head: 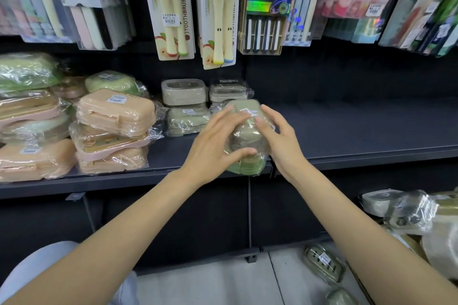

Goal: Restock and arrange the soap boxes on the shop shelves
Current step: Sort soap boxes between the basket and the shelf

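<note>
A stack of olive-green soap boxes in clear wrap (245, 138) stands at the front of the dark shelf (371, 153). My left hand (215, 141) grips the top box from the left, thumb under its front edge. My right hand (280, 138) holds the same box from the right, fingers over its lid. Behind them, more grey-green soap boxes (184, 106) sit stacked in two columns. Peach soap boxes (115, 129) are piled to the left, with green ones (27, 72) on top at the far left.
Toothbrush packs (173, 7) hang above the shelf. The right half of the shelf is bare. On the floor at lower right lie wrapped soap boxes (324, 265) and a pile of more wrapped stock (406, 210).
</note>
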